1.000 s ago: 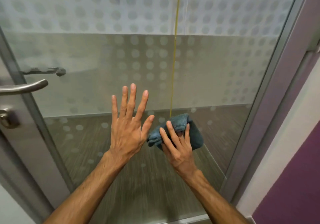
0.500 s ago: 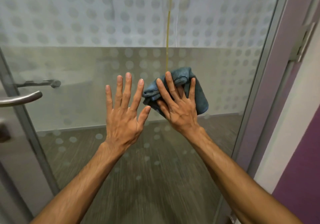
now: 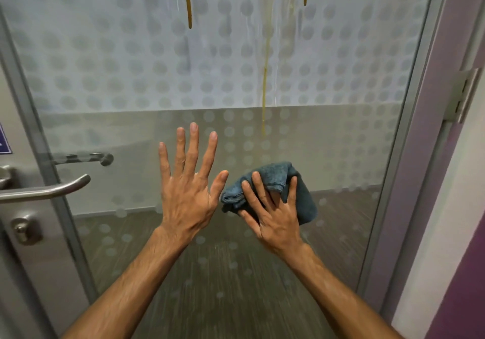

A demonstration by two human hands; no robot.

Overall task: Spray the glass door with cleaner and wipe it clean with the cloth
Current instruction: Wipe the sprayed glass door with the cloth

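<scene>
The glass door (image 3: 110, 81) fills the view, frosted with a pattern of dots. Yellowish streaks (image 3: 264, 86) of liquid run down its upper part. My left hand (image 3: 187, 183) rests flat on the glass with fingers spread and holds nothing. My right hand (image 3: 273, 214) presses a folded blue-grey cloth (image 3: 304, 199) against the glass, just right of the left hand and below the longest streak. No spray bottle is in view.
A metal lever handle (image 3: 52, 189) and a lock cylinder (image 3: 25, 229) sit on the door's left edge. The metal frame (image 3: 393, 154) runs down the right side, with a hinge (image 3: 462, 94) and a purple and white wall (image 3: 451, 273) beyond it.
My right hand slid the cloth up the glass and has now come back down. The view has tilted upward, showing more streaks. My left hand has stayed flat on the glass.
</scene>
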